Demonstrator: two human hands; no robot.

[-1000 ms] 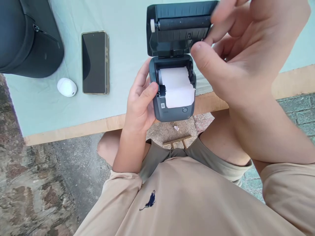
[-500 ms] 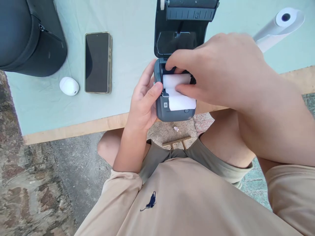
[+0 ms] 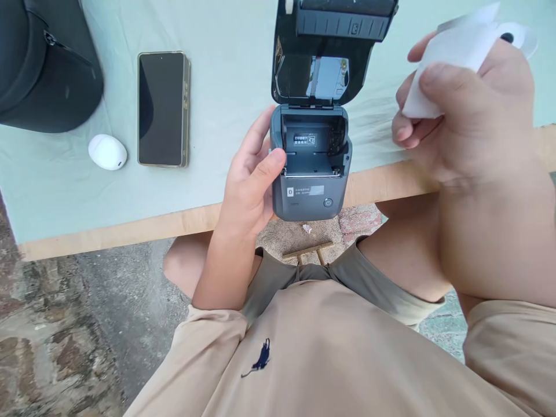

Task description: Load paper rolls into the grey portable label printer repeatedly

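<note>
A small dark grey label printer stands at the table's front edge with its black lid flipped up. No roll lies in its compartment, where a small printed label shows. Wrapped round the printer's left side, my left hand has its thumb on the compartment's rim. Off to the right, above the table, my right hand pinches a white paper roll between thumb and fingers. A loose flap of its paper hangs down over the fingers.
Behind my right hand is a larger white paper roll, mostly covered. To the left lie a smartphone, a white oval case and a black zippered bag. The table's wooden edge runs before my knees.
My right hand has lifted the paper roll out of the printer and carried it right. My left hand keeps its hold on the printer. The view has shifted slightly.
</note>
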